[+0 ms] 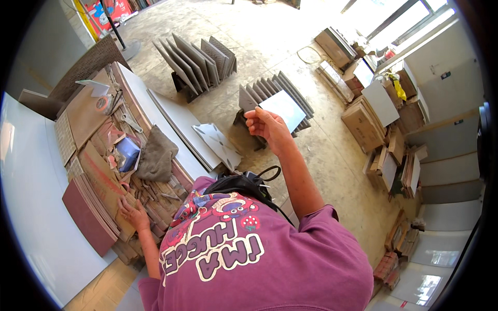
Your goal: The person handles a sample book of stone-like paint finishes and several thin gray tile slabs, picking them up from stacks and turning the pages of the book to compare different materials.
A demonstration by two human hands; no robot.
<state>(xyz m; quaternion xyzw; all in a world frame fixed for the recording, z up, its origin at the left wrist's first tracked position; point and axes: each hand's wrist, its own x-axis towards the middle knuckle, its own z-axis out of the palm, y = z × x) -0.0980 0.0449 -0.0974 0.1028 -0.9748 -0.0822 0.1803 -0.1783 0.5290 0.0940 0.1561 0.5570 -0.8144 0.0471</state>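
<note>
My left hand rests on brown cardboard on the cluttered bench, fingers spread, beside a stack of reddish-brown tiles. Raised out in front, my right hand has its fingers curled and thumb against the index finger; whether anything small is pinched there I cannot make out. Behind it in the view, a pale glossy tile leans on a rack of grey tiles. I cannot tell whether the hand touches that tile.
On the bench lie a grey-brown cloth, a blue object and a tape roll. Large white panels lean along its side. Another tile rack stands farther off. Cardboard boxes and tiles line the right wall.
</note>
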